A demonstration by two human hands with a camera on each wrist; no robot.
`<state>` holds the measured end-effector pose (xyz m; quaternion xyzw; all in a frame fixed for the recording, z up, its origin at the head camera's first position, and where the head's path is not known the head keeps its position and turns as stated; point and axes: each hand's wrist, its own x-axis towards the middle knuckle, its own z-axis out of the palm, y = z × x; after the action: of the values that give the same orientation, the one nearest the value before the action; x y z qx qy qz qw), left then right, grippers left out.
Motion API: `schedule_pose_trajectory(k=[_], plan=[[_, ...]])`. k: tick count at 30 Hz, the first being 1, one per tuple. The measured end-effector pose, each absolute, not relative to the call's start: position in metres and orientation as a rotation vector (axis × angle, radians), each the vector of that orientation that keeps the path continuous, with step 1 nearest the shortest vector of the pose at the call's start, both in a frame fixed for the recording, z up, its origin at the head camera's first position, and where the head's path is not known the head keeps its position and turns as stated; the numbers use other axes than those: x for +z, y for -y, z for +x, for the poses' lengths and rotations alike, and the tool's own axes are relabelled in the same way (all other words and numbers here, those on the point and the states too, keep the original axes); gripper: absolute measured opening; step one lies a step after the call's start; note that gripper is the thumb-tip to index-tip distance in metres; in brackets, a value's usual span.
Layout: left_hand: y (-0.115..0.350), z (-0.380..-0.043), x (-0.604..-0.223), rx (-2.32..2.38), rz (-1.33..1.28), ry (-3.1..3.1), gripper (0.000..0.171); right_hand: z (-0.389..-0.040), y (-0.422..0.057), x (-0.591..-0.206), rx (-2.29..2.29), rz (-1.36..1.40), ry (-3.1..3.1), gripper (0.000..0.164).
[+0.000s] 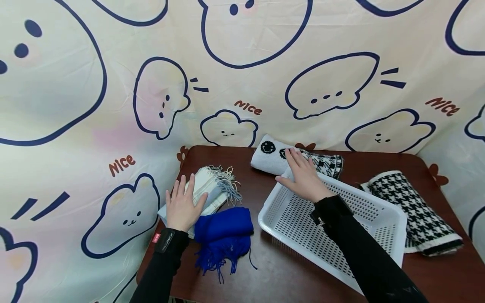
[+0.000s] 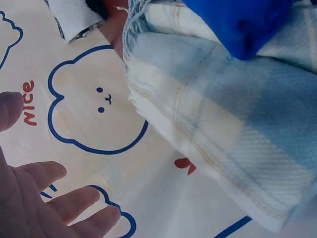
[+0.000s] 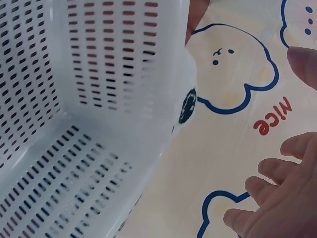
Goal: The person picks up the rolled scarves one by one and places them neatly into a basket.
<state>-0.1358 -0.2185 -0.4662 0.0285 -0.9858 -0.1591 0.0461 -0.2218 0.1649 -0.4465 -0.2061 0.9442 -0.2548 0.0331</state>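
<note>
My left hand (image 1: 183,206), fingers spread, hovers over the folded pale plaid scarf (image 1: 206,189) with white and light-blue checks and a fringe. In the left wrist view its fingers hold nothing, and the plaid scarf (image 2: 223,114) lies off to one side. A blue fringed scarf (image 1: 225,231) partly covers it. My right hand (image 1: 305,179) is held flat with straight fingers above the far corner of a white perforated plastic basket (image 1: 303,214). Nothing is in this hand in the right wrist view, where the basket (image 3: 163,29) fills the left half. No items show inside the basket.
Behind the basket lies a rolled white scarf (image 1: 265,160) with black smiley faces and a checked end. A folded black-and-white houndstooth scarf (image 1: 413,210) sits to the basket's right. All rest on a brown table (image 1: 280,282) against a cartoon-print cloth backdrop (image 1: 242,84).
</note>
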Motion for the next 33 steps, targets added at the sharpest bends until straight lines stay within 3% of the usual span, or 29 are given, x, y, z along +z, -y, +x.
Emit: schedule_pose_trajectory(k=[33], plan=[[0.266,-0.106,-0.466,-0.527,0.26,3.052,0.079,-0.243,-0.113,-0.435,-0.776,-0.717,-2.869,0.093]])
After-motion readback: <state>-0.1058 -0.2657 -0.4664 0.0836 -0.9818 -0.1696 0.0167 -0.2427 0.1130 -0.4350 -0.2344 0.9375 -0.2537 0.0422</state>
